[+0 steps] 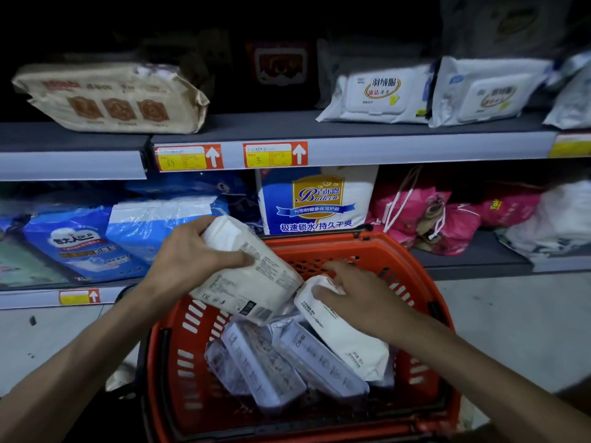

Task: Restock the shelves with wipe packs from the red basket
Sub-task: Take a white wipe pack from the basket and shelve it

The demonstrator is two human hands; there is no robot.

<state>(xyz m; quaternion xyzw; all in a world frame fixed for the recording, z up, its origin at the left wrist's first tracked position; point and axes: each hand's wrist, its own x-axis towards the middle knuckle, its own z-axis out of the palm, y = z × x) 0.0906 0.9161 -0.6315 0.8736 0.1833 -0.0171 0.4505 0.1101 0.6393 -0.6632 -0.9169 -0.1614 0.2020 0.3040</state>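
- dim shop aisle with two grey shelves. the upper shelf (271, 123) carries a beige pack (112, 97) toward its left end and white lidded packs (380, 94) toward its right end. a bare stretch lies between them, above the price tags (275, 154).
- red basket (428, 273): stands before the lower shelf (473, 251), its far rim near that shelf's front edge. grey-lilac packs (287, 362) lie on its floor.
- left hand (192, 260): fingers curled round the upper end of a white wipe pack (252, 282), thumb across its printed face. the pack is tilted and raised over the basket's far left corner.
- right hand (358, 298): fingers curled over the upper end of a second white pack (345, 337), thumb on its face. this pack leans inside the basket toward its right wall, just beside the first pack's lower end.
- step in hand (judged): drawing packs out of the basket. neither held pack is on a shelf yet, and several remain below.
- next move (judged): lift both packs clear of the rim, carry them up and lay them flat behind a shelf's front edge. the bare stretch looks the likeliest slot, though the tags are too blurred to confirm it.
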